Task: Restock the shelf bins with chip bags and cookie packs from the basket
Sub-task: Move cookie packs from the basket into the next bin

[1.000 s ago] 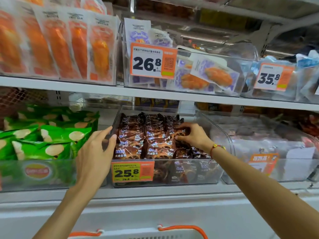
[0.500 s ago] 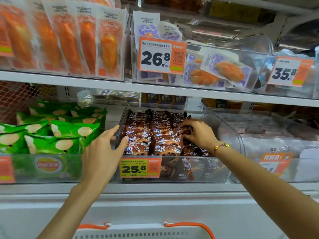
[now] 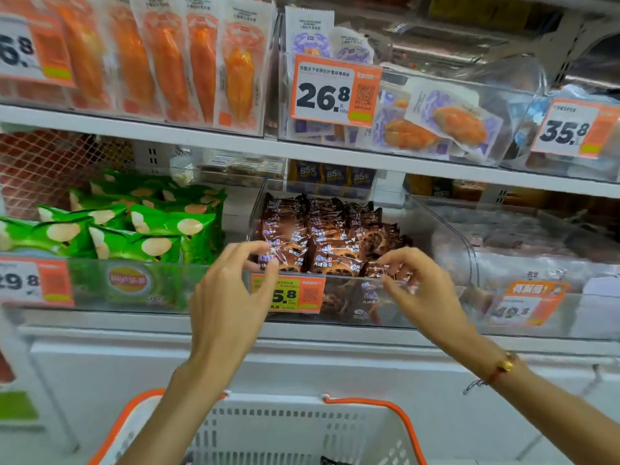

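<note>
A shop: price tags front stocked snack shelves

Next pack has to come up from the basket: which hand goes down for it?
Probably right: a dark pack shows at the basket bottom nearer that side. Neither hand clearly holds anything.
</note>
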Demonstrator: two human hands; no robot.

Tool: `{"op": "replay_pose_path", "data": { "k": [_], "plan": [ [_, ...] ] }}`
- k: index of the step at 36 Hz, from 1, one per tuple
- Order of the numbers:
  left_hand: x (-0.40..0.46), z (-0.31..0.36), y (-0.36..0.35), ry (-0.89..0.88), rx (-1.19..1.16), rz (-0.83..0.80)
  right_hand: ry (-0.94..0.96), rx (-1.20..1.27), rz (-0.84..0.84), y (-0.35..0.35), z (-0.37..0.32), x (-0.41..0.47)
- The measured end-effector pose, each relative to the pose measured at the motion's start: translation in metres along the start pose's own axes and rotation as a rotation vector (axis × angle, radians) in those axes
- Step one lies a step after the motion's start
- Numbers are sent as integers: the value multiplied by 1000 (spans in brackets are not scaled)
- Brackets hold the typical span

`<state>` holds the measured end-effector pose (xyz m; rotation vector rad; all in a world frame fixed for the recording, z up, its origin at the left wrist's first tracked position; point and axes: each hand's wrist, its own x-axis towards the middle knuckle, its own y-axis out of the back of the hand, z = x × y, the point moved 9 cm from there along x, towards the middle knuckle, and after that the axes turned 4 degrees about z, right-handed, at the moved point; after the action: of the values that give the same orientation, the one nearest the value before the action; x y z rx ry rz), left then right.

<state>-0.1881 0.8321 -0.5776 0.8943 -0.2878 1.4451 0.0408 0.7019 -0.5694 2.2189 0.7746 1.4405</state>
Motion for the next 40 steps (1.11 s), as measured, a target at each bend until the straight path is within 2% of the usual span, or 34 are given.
{"op": "replay_pose_path", "data": {
  "k": [3, 6, 12, 18, 23, 26, 28, 32, 34, 37, 40],
  "plan": [
    [-31, -13, -12, 95, -65, -57, -52, 75, -228, -31, -5, -42],
    [-67, -35, -35, 174, -50, -188, -123, 3, -530, -75, 5, -85],
    [-150, -100, -90, 299, 134, -631, -270, -145, -1032, -152, 43, -173],
    [-245, -167, -120, 340, 291, -1103, -429, -157, -1331, -207, 68, -279],
    [-327, -188, -132, 336, 302, -1442, -489, -171, -1472, -232, 73, -360],
    [-366, -195, -133, 348, 317, -1557, -501, -203, -1499, -236, 69, -391],
    [-384, -197, -132, 334, 380, -1595, -536, -208, -1480, -238, 66, -404],
    [-401, -191, -131, 138, 595, -1647, -591, -170, -1455, -244, 60, -416],
    [-407, -186, -133, 108, 614, -1653, -636, -136, -1478, -246, 56, -422],
    [-413, -184, -133, 170, 551, -1622, -671, -141, -1486, -246, 54, -424],
    [-415, -191, -131, 373, 405, -1564, -710, -116, -1474, -247, 56, -423]
  ]
}}
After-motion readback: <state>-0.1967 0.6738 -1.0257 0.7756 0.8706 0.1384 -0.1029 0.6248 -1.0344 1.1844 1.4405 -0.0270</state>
